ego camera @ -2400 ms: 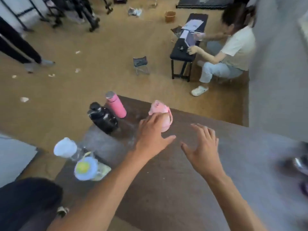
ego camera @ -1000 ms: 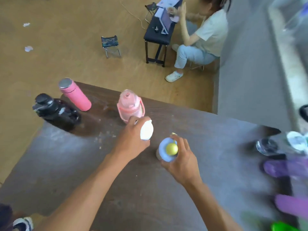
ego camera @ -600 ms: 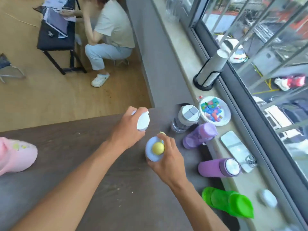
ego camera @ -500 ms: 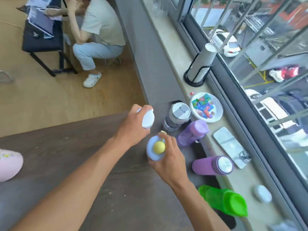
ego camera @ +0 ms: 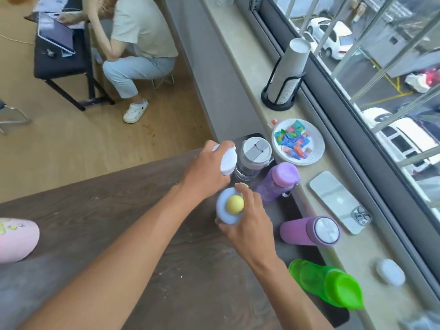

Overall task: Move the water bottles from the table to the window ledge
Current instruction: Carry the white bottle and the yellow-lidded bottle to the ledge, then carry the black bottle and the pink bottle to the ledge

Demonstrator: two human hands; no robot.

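Since a second ago, when both hands were closing on two bottles at the middle of the bench with a pink flask and a black jug beyond them, the view has swung toward the window and the hands have carried their loads to the bench's far edge; the left hand (ego camera: 204, 173) is wrapped around a white-capped bottle (ego camera: 227, 160), and the right hand (ego camera: 247, 216) is clamped on a bottle with a pale blue lid and a round yellow knob (ego camera: 230, 207); both bottles are held over the dark, wood-grained bench (ego camera: 100, 225), not yet on the window ledge (ego camera: 240, 55), so the carry looks nearly done and the set-down remains. Just beyond the left hand stands a clear tumbler with a grey flip lid (ego camera: 253, 158); past the right hand are a translucent lilac bottle (ego camera: 277, 181) and a matte purple flask with a silver cap (ego camera: 309, 231); nearer the wearer than that hand leans a glossy green bottle (ego camera: 326, 285). The ledge is smooth pale stone, carrying a white plate of bright wrapped sweets (ego camera: 317, 152), a silver phone (ego camera: 335, 201) and a stack of paper cups in a black wire holder (ego camera: 285, 77); a rounded pink bottle (ego camera: 16, 239) remains on the bench, far behind the left hand, so more trips seem likely.
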